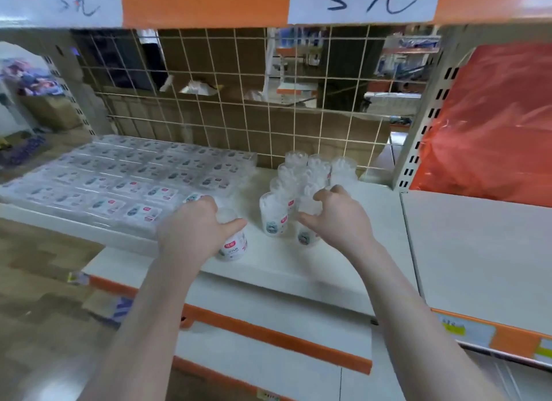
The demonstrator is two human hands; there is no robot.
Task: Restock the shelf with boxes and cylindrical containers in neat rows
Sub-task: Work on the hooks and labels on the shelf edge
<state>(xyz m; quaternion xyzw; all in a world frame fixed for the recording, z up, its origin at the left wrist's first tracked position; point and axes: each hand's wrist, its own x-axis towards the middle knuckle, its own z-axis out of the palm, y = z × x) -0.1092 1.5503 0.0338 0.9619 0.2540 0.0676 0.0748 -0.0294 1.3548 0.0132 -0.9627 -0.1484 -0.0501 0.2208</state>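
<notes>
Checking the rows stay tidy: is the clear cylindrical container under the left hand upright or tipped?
Upright. The clear cylindrical container stands on the white shelf, label level, left hand gripping its top.

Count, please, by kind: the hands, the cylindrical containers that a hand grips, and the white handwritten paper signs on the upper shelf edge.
Hands: 2, the left hand and the right hand
Gripped cylindrical containers: 2, the left container and the right container
White paper signs: 2, the left sign and the right sign
Total: 6
</notes>
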